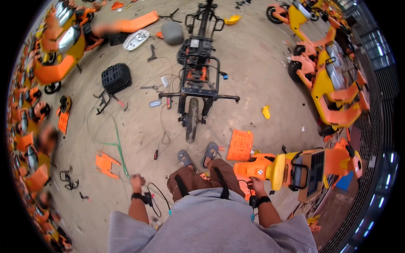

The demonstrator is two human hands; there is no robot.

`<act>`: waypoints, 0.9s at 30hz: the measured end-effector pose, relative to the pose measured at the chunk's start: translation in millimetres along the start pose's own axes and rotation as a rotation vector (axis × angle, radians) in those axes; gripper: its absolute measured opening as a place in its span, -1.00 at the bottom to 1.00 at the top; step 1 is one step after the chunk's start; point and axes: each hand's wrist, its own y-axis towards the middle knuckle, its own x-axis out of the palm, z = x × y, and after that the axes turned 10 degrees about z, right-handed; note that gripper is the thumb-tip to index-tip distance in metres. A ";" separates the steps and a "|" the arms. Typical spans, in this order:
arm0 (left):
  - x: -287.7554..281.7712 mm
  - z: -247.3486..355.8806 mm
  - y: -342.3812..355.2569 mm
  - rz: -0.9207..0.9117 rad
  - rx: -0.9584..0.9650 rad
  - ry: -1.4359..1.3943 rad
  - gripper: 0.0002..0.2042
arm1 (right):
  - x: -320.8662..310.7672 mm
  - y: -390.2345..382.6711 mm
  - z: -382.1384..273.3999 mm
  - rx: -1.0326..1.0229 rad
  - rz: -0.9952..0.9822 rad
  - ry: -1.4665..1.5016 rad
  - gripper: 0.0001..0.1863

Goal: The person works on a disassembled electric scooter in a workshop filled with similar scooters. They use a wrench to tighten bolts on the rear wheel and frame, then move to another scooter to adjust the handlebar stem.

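My left hand (pixel 136 183) hangs left of my knees, fingers curled around the end of a green strap (pixel 119 152). From there the strap runs forward and loops thinly over the floor. My right hand (pixel 256 185) hangs right of my knees, fingers loosely apart, with nothing visible in it. An orange and yellow scooter body (pixel 276 172) lies close beside that hand. Both wrists wear black bands, and a black cable (pixel 157 196) loops near the left one. Ahead of my feet stands a bare black scooter frame (pixel 198 90) with its wheel (pixel 192 120) towards me.
An orange grid panel (pixel 240 144), an orange bracket (pixel 106 165) and a screwdriver (pixel 156 151) lie near my feet. Stacked black crates (pixel 116 78) stand further left. A cardboard box (pixel 311 176) sits at right. Rows of scooters (pixel 333 92) line both sides.
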 end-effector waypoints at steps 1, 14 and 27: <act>35.7 60.0 -28.3 0.020 0.049 -0.012 -0.85 | -16.2 -3.0 14.5 0.075 0.059 0.034 -0.68; 264.5 176.9 -185.4 -0.596 0.809 0.740 -0.84 | -66.1 90.9 -44.3 0.096 0.138 0.532 -0.73; 456.4 183.2 -273.1 -0.328 0.592 0.782 -0.66 | -169.4 303.4 -214.1 0.166 -0.061 0.453 -0.76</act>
